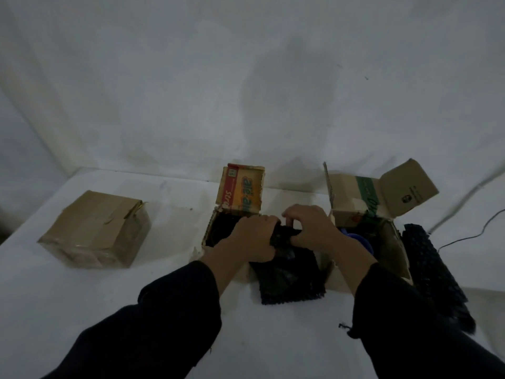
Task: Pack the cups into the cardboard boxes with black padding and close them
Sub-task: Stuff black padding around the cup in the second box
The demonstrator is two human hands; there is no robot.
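Observation:
Both hands hold a sheet of black padding [289, 277] over the front of the middle cardboard box [240, 192], whose printed flap stands up. My left hand [252, 236] grips the padding's bunched top edge from the left. My right hand [308, 228] pinches the same edge from the right. The padding hangs down over the box's front onto the table. Dark lining shows inside the middle box. A blue cup [360, 240] sits in the open box on the right [382, 198], partly hidden by my right wrist.
A closed taped cardboard box [98, 228] lies at the left on the white table [82, 296]. Another strip of black padding [434, 274] lies at the right of the open box. A thin cable [475, 233] runs at the far right. A white cloth backdrop rises behind.

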